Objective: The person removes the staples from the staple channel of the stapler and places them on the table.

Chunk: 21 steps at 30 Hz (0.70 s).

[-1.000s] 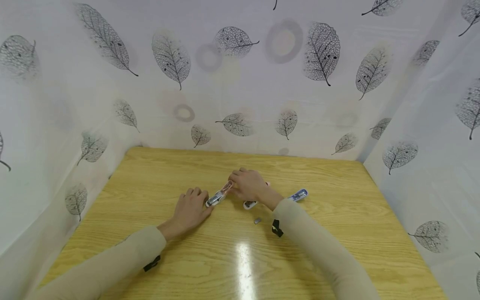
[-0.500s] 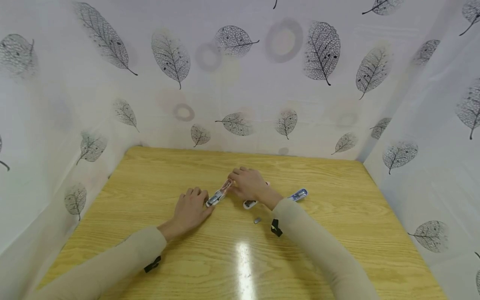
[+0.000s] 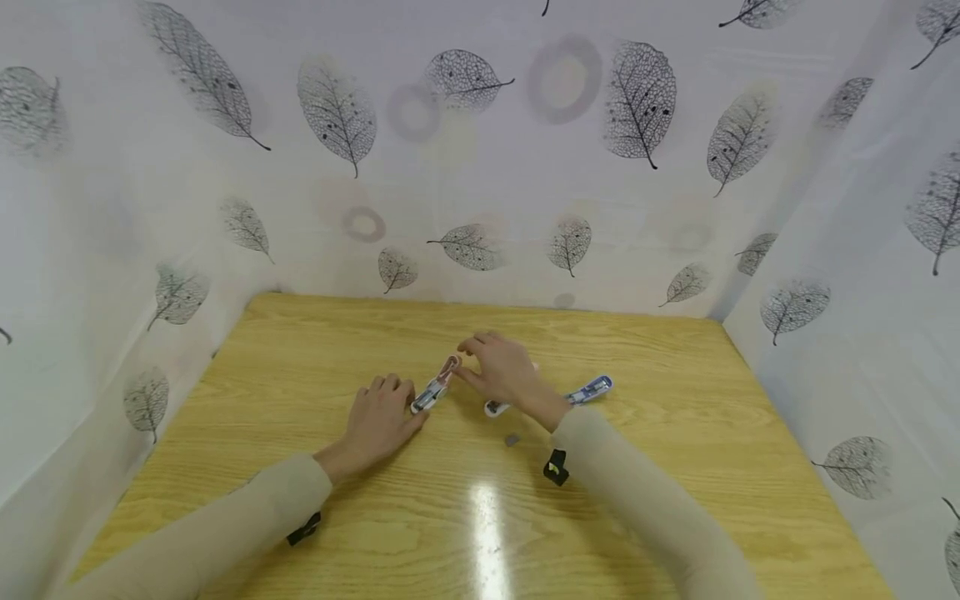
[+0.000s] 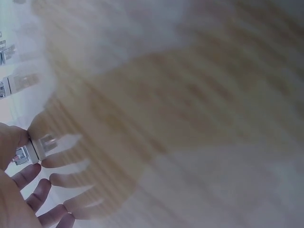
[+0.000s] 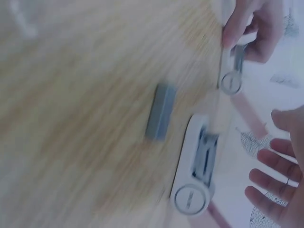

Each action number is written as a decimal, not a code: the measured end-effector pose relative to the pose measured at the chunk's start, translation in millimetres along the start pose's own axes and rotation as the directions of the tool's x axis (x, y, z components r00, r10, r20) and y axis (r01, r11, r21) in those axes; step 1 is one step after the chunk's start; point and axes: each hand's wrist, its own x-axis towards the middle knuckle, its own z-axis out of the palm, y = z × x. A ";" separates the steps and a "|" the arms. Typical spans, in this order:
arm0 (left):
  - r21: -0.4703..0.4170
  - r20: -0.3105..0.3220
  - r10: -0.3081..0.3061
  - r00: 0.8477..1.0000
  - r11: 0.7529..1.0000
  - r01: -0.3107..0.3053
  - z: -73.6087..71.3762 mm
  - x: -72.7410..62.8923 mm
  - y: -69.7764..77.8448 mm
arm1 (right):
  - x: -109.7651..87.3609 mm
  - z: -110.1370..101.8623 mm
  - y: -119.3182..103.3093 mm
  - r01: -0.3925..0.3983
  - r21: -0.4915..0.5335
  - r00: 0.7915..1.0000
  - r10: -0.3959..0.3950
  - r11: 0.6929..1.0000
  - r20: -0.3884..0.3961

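My left hand [image 3: 377, 421] pinches the white base end of an opened stapler [image 3: 429, 395] between thumb and fingers. The stapler's pink handle [image 5: 249, 114] is swung up and away from the base. At that handle's tip is my right hand [image 3: 504, 371], its fingers spread and holding nothing; whether the thumb touches the handle I cannot tell. A second white and pink stapler [image 5: 192, 166] lies opened beneath the right wrist, partly hidden by it in the head view. In front of it is a small grey strip of staples [image 5: 160, 112].
To the right lies an opened blue stapler [image 3: 591, 388], its near end close to the right wrist. The wooden table [image 3: 360, 533] is bounded by leaf-patterned curtains [image 3: 480, 167] at the back and sides.
My right hand has let go of the pink handle; its fingers have spread and moved slightly off it. My left hand keeps its hold on the stapler.
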 end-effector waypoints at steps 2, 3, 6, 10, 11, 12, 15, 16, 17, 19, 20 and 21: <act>0.007 -0.001 0.001 1.000 1.000 -0.001 -0.1 0.4 -0.5 | -2.5 -1.5 -3.8 -0.041 0.061 0.999 0.042 0.997 -0.007; 0.010 -0.003 0.002 1.000 1.000 -0.002 -0.5 0.4 -0.5 | -3.4 -1.9 -5.7 -0.063 0.098 0.998 0.064 0.993 -0.007; 0.014 -0.012 0.007 1.000 1.000 -0.006 -1.2 0.6 -0.4 | -5.4 -3.5 -11.9 -0.135 0.250 0.991 0.132 0.959 0.029; 0.002 -0.018 0.007 1.000 1.000 -0.007 -2.4 0.0 0.6 | -6.3 -3.0 -20.0 -0.225 0.448 0.974 0.192 0.865 0.117; -0.001 -0.019 0.007 1.000 1.000 -0.007 -2.7 -0.1 0.9 | -6.1 -2.3 -21.9 -0.242 0.478 0.970 0.201 0.845 0.136; -0.002 -0.017 0.005 1.000 1.000 -0.005 -3.0 -0.4 1.2 | -5.8 -1.4 -24.0 -0.256 0.505 0.966 0.206 0.824 0.153; -0.001 -0.014 0.003 1.000 1.000 -0.003 -3.5 -1.0 1.6 | -3.9 1.9 -30.4 -0.293 0.541 0.955 0.220 0.788 0.198; 0.000 -0.014 0.004 1.000 1.000 -0.004 -3.6 -1.1 1.6 | -3.0 3.3 -32.4 -0.298 0.543 0.954 0.220 0.785 0.205; 0.002 -0.012 0.004 1.000 1.000 -0.004 -3.3 -1.2 1.3 | -2.4 4.7 -34.4 -0.302 0.540 0.952 0.219 0.785 0.214; 0.000 -0.017 0.010 1.000 1.000 -0.010 -2.6 -1.4 1.0 | -1.0 7.7 -38.0 -0.308 0.526 0.949 0.217 0.793 0.229; 0.000 -0.024 0.015 1.000 1.000 -0.015 -2.2 -1.5 0.9 | -0.5 8.9 -39.7 -0.306 0.523 0.949 0.211 0.796 0.234; 0.001 -0.033 0.021 0.999 1.000 -0.021 -1.8 -1.7 0.6 | 0.1 10.0 -41.3 -0.303 0.520 0.949 0.204 0.799 0.239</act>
